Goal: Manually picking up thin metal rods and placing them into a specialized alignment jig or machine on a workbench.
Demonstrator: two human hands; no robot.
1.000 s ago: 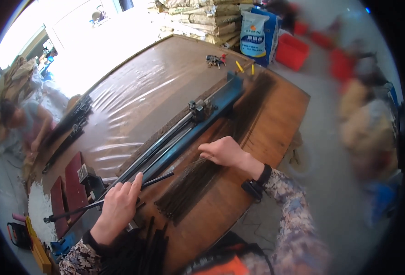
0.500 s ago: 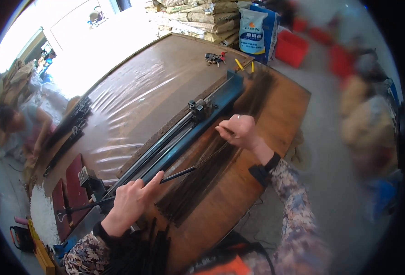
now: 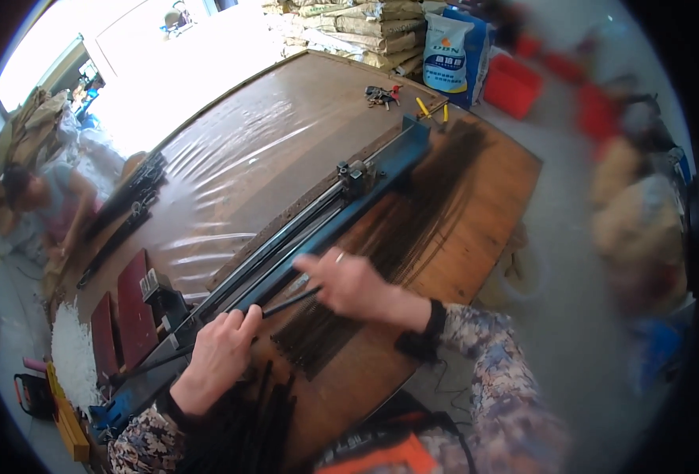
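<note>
My left hand (image 3: 216, 357) is closed around a slim black tube (image 3: 291, 302), its thumb lying along the top. The tube slants up to the right, just in front of a long blue metal rail fixture (image 3: 329, 237). At the tube's upper end is my right hand (image 3: 359, 286), fingers curled in and their tips blurred; what they grip is hidden. A bundle of long thin dark rods (image 3: 436, 209) lies beyond and under my right hand. More black tubes (image 3: 266, 419) lie below my left wrist.
The fixture carries a metal clamp block (image 3: 357, 180) and stands on a wooden table (image 3: 487, 229). Keys (image 3: 381, 96) and yellow-handled pliers (image 3: 423, 109) lie at the far end. Black tubes with hooks (image 3: 132, 197) lie at the left, near another person (image 3: 57, 201). Stacked sacks (image 3: 357, 31) stand behind.
My right hand has come down and left, from above the rods to the tube's end. The thin chain-like strand between that hand and the tube no longer shows.
</note>
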